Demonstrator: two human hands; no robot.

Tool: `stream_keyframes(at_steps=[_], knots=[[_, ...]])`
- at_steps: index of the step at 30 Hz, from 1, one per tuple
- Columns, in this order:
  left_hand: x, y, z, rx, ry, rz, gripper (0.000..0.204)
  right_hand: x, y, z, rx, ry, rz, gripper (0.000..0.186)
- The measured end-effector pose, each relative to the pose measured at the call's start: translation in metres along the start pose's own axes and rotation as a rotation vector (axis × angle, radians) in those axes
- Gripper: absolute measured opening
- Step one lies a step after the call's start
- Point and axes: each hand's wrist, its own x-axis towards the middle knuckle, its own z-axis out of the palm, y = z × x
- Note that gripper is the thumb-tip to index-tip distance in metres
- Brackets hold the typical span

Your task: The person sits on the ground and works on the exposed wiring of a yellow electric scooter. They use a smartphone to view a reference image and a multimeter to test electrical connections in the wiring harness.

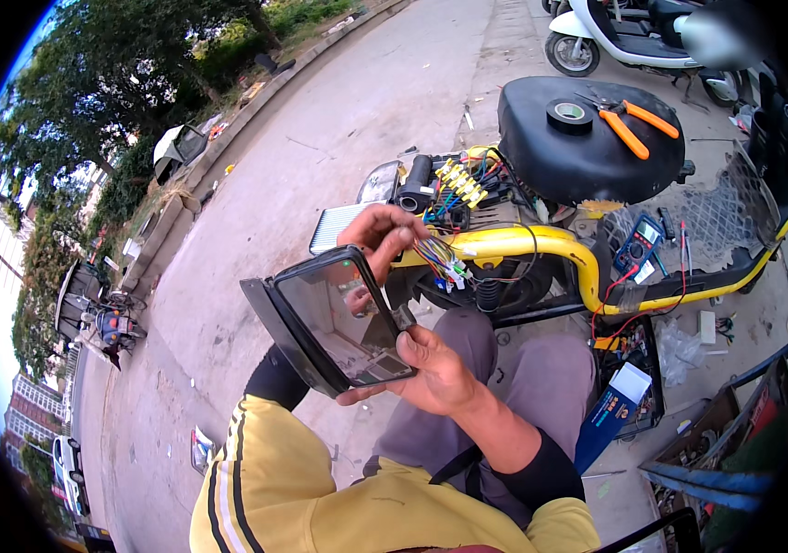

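My right hand [432, 369] grips a black-framed display panel [334, 318] by its lower right corner, thumb on the edge. The panel is tilted; its glossy screen reflects a hand, and a small green light glows near its top. A dark hood runs along its left side. Beyond it, my left hand [383, 235] is closed, fingers pinched at the top of a bundle of thin coloured wires [442, 260] with small white plugs. The panel hides part of the left hand and wrist. Close by, a yellow terminal strip [461, 182] sits among more wires on the scooter's front.
The scooter's yellow frame [504, 241] runs across to the right. On its black seat [587, 166] lie a tape roll [569, 114] and orange-handled pliers [633, 129]. A multimeter [639, 247] with red and black leads rests on the footboard. A blue box [610, 415] stands beside my knee.
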Motion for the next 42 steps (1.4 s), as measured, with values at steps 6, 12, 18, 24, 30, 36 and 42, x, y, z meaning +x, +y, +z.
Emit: stream_keyframes(at_steps=[6, 12, 18, 24, 30, 36, 42], knots=[[-0.066, -0.037, 0.015, 0.055, 0.097, -0.032, 0.022, -0.006, 0.003, 0.013, 0.001, -0.018, -0.039, 0.052], [-0.066, -0.048, 0.039, 0.413, 0.064, 0.38, 0.021, -0.019, 0.001, 0.022, -0.053, 0.003, -0.045, 0.056], [-0.09, -0.053, 0.055, 0.562, 0.191, 0.328, 0.024, -0.026, 0.01, 0.024, -0.169, -0.024, 0.099, 0.058], [-0.1, -0.063, 0.061, 0.387, 0.261, 0.272, 0.019, -0.013, 0.024, 0.012, -0.191, -0.171, -0.094, 0.052], [-0.097, -0.062, 0.051, 0.51, 0.331, 0.194, 0.022, -0.014, 0.0, 0.008, -0.387, -0.167, -0.208, 0.048], [-0.093, -0.071, 0.039, 0.6, 0.318, 0.264, 0.025, -0.01, -0.008, -0.005, -0.422, -0.147, -0.26, 0.045], [-0.084, -0.085, 0.02, 0.622, 0.187, 0.407, 0.026, -0.007, -0.015, -0.008, -0.455, -0.151, -0.301, 0.042]])
